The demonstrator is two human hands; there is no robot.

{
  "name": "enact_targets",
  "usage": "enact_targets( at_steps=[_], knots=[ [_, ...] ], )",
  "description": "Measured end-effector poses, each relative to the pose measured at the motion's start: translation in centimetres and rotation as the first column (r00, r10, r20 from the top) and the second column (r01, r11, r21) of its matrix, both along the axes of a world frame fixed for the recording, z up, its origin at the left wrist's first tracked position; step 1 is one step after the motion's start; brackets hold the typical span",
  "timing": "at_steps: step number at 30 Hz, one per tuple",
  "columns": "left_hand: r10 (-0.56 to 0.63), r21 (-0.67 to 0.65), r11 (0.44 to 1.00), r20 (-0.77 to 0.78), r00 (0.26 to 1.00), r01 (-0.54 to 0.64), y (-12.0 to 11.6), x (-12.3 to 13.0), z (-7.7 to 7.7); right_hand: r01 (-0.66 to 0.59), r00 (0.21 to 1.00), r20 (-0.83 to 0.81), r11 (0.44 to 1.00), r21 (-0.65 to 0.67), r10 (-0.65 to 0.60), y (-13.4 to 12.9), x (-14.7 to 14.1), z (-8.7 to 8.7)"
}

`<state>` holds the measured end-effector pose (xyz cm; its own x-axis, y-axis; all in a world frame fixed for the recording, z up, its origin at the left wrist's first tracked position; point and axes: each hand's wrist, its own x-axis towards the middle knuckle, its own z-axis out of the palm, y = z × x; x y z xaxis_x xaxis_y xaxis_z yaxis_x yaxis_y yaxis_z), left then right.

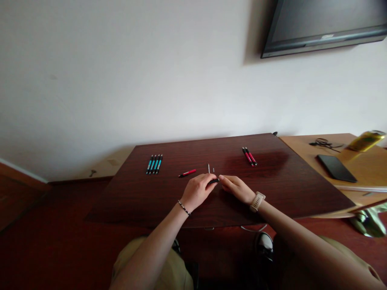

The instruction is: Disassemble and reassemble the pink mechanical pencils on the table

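Observation:
My left hand (196, 188) is closed around a black pen part (213, 181), held just above the table. At its silvery end, the thumb and fingers of my right hand (237, 187) are pinched together. Just beyond my hands lie a thin white refill (208, 167) and a tiny spring-like piece (213, 169). A red barrel piece with a black end (187, 173) rests left of them. Farther left, several light-blue and black pens (154, 164) lie side by side. Two red and black pens (249, 156) lie together at the right.
The dark wooden table (121, 193) stands against a white wall. To its right, a lighter wooden surface (305, 155) bears a black phone-like device (336, 168), a coiled cable (325, 143) and a yellow can (366, 141). A screen (326, 28) hangs above.

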<state>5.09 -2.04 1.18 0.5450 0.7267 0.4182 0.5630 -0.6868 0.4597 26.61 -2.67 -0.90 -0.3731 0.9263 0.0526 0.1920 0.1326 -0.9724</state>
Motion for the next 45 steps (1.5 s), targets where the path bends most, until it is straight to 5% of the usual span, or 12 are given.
enact_targets(
  at_steps=[10, 18, 26, 35, 45],
  knots=[
    [-0.019, -0.224, 0.974, 0.073, 0.997, 0.035, 0.0, 0.1, 0.6, -0.01, 0.999, -0.04, 0.999, 0.035, 0.012, 0.4, -0.3, 0.3],
    [-0.06, -0.542, 0.8, 0.356, 0.933, 0.258, -0.4, 0.2, 0.8, -0.065, 0.998, -0.005, 0.992, 0.107, 0.066, 0.0, -0.1, 1.1],
    [0.044, -0.442, 0.879, 0.451, 0.891, 0.18, 0.0, 0.2, 0.6, 0.018, 0.999, -0.038, 0.993, 0.113, -0.014, 0.0, 0.0, 0.5],
    [0.042, -0.538, 0.823, 0.38, 0.924, 0.184, -0.7, -0.2, 1.2, -0.079, 0.997, -0.016, 0.991, 0.108, 0.082, -0.6, -0.2, 0.4],
    [0.1, -0.681, 0.707, 0.366, 0.925, 0.193, -0.8, -0.2, 0.3, -0.183, 0.963, 0.252, 0.922, 0.342, 0.098, -1.1, 0.4, 1.3]
  ],
)
